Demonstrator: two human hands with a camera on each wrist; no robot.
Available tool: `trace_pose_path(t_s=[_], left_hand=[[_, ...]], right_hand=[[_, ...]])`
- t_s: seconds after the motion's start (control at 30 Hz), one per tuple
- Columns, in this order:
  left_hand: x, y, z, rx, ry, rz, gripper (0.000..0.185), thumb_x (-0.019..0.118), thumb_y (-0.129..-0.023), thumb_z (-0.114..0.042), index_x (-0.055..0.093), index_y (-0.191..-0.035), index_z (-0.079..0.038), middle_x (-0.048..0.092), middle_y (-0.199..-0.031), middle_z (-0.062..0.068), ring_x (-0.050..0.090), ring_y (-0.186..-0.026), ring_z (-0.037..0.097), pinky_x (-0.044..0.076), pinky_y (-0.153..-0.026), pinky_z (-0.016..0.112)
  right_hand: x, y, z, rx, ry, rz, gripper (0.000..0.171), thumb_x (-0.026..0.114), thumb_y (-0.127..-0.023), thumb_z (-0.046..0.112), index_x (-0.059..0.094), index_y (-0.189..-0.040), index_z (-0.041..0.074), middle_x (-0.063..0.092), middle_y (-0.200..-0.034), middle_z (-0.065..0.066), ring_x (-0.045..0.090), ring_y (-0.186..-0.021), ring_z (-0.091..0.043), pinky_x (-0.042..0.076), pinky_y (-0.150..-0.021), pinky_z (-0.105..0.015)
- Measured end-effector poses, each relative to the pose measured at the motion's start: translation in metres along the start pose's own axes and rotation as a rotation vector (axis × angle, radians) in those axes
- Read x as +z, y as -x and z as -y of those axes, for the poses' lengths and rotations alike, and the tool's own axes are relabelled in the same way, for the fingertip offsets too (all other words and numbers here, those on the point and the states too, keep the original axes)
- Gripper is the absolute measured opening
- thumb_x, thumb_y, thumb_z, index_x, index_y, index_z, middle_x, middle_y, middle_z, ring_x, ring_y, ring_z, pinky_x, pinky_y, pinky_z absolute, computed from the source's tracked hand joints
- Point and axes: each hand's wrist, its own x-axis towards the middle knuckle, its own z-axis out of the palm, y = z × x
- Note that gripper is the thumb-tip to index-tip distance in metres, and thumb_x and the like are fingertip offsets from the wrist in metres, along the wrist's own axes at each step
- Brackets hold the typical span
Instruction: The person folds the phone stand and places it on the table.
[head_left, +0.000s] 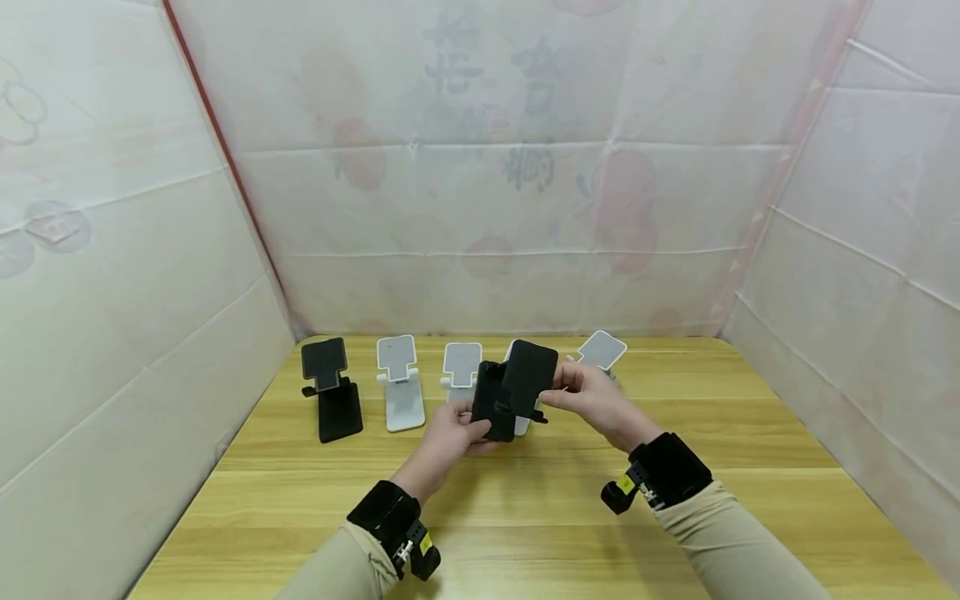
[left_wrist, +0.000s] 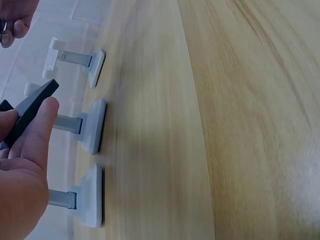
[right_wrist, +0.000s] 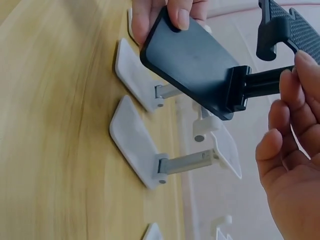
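Observation:
A black folding phone stand is held up over the table between both hands. My left hand grips its base plate, thumb on the near face and fingers behind. In the right wrist view the flat base joins a hinged arm, with the textured phone plate at the top right. My right hand pinches the stand at that upper end between thumb and fingers. In the left wrist view only the base's dark edge shows beside the left hand.
Along the table's back edge stand another black phone stand at far left and several white ones, including one at left and one at right. The held stand partly covers one white stand. Fabric walls enclose the wooden table.

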Motion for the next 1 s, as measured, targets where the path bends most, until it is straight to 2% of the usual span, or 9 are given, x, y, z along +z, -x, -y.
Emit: trace_pose_path(t_s=[0.27, 0.37, 0.53, 0.7, 1.0], left_hand=[[0.0, 0.003, -0.001, 0.019, -0.028, 0.005, 0.036, 0.057, -0.101, 0.005, 0.052, -0.136, 0.011, 0.064, -0.128, 0.031, 0.069, -0.113, 0.039, 0.063, -0.088, 0.043], [0.0, 0.003, -0.002, 0.013, -0.032, 0.008, 0.037, 0.057, -0.101, 0.005, 0.052, -0.137, 0.011, 0.063, -0.129, 0.031, 0.069, -0.112, 0.038, 0.063, -0.088, 0.042], [0.0, 0.004, -0.002, 0.022, -0.034, 0.012, 0.038, 0.057, -0.101, 0.005, 0.052, -0.138, 0.012, 0.063, -0.129, 0.032, 0.069, -0.112, 0.038, 0.063, -0.088, 0.042], [0.0, 0.004, -0.001, 0.041, -0.033, 0.025, 0.038, 0.057, -0.1, 0.005, 0.053, -0.138, 0.012, 0.064, -0.127, 0.032, 0.072, -0.107, 0.036, 0.064, -0.086, 0.04], [0.001, 0.005, 0.0, 0.05, -0.032, 0.025, 0.037, 0.059, -0.099, 0.005, 0.056, -0.135, 0.012, 0.067, -0.123, 0.03, 0.073, -0.102, 0.033, 0.065, -0.083, 0.037]], right_hand=[[0.004, 0.001, -0.001, 0.006, 0.04, -0.021, 0.024, 0.067, -0.101, 0.021, 0.05, -0.096, 0.004, 0.043, -0.09, -0.011, 0.039, -0.084, -0.023, 0.035, -0.071, -0.038], [0.005, 0.001, -0.002, 0.01, 0.045, -0.026, 0.022, 0.066, -0.102, 0.022, 0.052, -0.099, 0.005, 0.047, -0.09, -0.01, 0.041, -0.084, -0.024, 0.037, -0.072, -0.036], [0.006, 0.0, -0.004, 0.012, 0.057, -0.039, 0.018, 0.065, -0.102, 0.022, 0.056, -0.105, 0.006, 0.058, -0.099, -0.012, 0.048, -0.088, -0.027, 0.045, -0.08, -0.036], [0.01, -0.002, -0.005, 0.016, 0.08, -0.078, 0.012, 0.063, -0.103, 0.016, 0.058, -0.105, 0.005, 0.06, -0.104, -0.017, 0.051, -0.091, -0.03, 0.047, -0.082, -0.036], [0.016, -0.005, -0.008, -0.026, 0.181, -0.171, 0.01, 0.067, -0.1, 0.014, 0.06, -0.1, 0.007, 0.063, -0.094, -0.006, 0.055, -0.088, -0.023, 0.047, -0.074, -0.032]])
